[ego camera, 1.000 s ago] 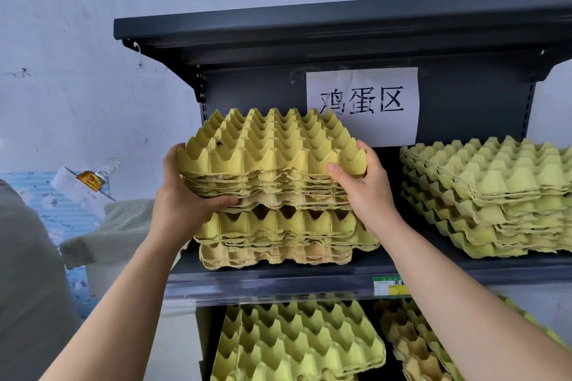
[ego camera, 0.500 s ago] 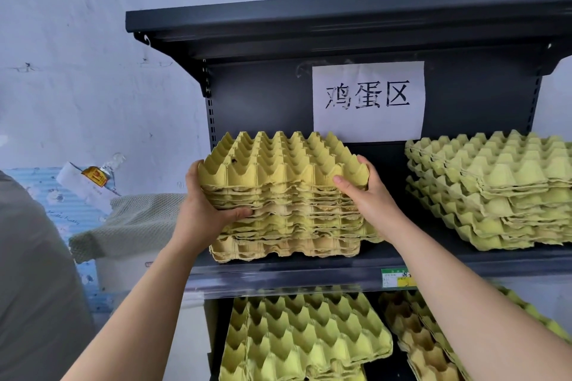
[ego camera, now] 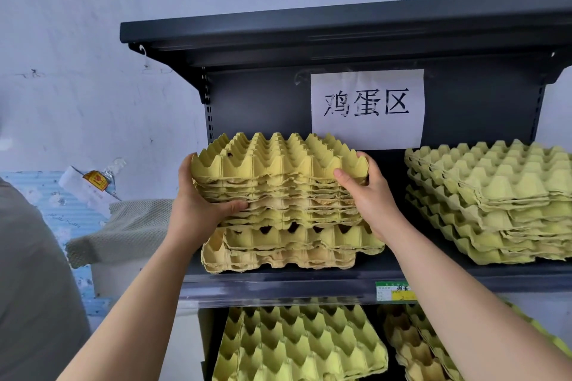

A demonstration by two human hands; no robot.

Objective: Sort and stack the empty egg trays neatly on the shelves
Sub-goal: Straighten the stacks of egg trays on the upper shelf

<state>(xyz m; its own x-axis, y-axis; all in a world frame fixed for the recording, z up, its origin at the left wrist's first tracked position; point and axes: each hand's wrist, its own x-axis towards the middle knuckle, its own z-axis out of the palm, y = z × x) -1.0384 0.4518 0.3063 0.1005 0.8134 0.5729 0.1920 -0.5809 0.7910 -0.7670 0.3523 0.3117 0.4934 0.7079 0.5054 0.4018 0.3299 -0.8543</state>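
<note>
— Yellow pulp egg trays: where are they, and who holds them?

— A nested bundle of egg trays is at the left of the middle shelf, on or just above a few lower trays. Dark gaps between them suggest it is not seated. The left hand wraps the bundle's left side, thumb along the front. The right hand curls round its right side.

— How far along is the sorting?

— Well on, I judge. A greener stack rests on the same shelf to the right, apart from the bundle. This pile is not yet seated and squared, and its bottom trays jut forward. Tilted trays on the shelf below may need stacking too.

— Anything in the way?

— Only a paper sign on the back panel, just behind the bundle. A cloth and a plastic bottle lie left, outside the shelving.
</note>
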